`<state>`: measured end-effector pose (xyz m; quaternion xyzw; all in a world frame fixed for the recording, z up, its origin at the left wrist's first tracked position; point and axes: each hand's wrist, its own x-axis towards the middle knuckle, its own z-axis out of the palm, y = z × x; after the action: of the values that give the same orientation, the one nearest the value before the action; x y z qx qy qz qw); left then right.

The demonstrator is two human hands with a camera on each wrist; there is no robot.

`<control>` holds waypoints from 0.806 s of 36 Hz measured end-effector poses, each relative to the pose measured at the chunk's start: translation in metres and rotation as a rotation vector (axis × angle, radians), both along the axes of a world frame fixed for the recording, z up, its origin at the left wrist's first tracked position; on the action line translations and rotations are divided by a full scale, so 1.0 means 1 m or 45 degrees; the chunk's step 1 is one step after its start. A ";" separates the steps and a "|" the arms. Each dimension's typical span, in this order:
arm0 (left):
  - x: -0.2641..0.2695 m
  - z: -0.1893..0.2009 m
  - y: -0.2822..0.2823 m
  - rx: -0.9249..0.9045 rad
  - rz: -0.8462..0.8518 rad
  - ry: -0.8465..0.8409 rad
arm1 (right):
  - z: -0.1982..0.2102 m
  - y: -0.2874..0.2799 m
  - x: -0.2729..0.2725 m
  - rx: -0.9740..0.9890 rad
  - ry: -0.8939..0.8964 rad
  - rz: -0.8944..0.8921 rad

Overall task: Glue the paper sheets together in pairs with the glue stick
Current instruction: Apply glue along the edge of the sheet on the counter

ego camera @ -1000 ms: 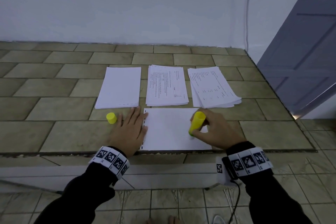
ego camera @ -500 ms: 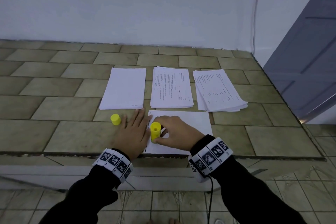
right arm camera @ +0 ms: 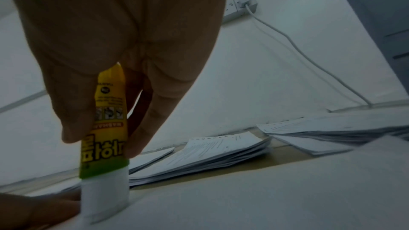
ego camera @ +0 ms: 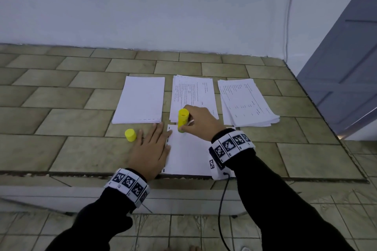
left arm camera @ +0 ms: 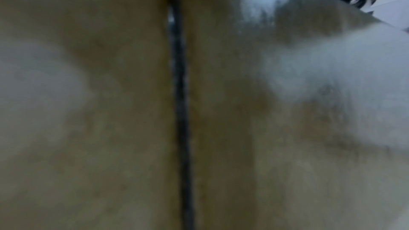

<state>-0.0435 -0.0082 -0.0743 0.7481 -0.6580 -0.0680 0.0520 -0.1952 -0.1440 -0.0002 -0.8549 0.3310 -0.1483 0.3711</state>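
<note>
A blank white sheet (ego camera: 187, 155) lies at the front edge of the tiled counter. My right hand (ego camera: 196, 123) grips the yellow glue stick (ego camera: 182, 119) upright, its white glue tip (right arm camera: 104, 197) pressed on the sheet's far left corner. My left hand (ego camera: 150, 151) lies flat with straight fingers, holding down the sheet's left edge. The glue stick's yellow cap (ego camera: 130, 134) stands on the counter just left of that hand. The left wrist view is a blur of counter tile.
Three paper stacks lie behind the sheet: a blank one (ego camera: 140, 100) at left, a printed one (ego camera: 193, 96) in the middle, a fanned printed one (ego camera: 246, 104) at right. The counter's front edge (ego camera: 81, 174) drops to a tiled floor. A grey door (ego camera: 346, 67) stands at right.
My right hand has swept the glue stick from the sheet's right side leftward, then up to its far left corner. The left hand has stayed flat on the sheet's left edge.
</note>
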 end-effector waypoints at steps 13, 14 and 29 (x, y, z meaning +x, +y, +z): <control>0.000 0.001 0.002 -0.017 0.013 0.078 | -0.002 0.043 -0.087 0.147 -0.167 0.093; 0.000 0.000 0.002 -0.024 0.016 0.070 | -0.002 0.045 -0.090 0.141 -0.159 0.110; 0.000 -0.001 0.000 -0.019 0.016 0.040 | 0.005 0.015 -0.067 -0.040 -0.075 0.105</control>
<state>-0.0439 -0.0080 -0.0753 0.7507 -0.6529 -0.0744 0.0683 -0.2618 -0.1290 0.0047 -0.8687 0.2823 -0.1630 0.3730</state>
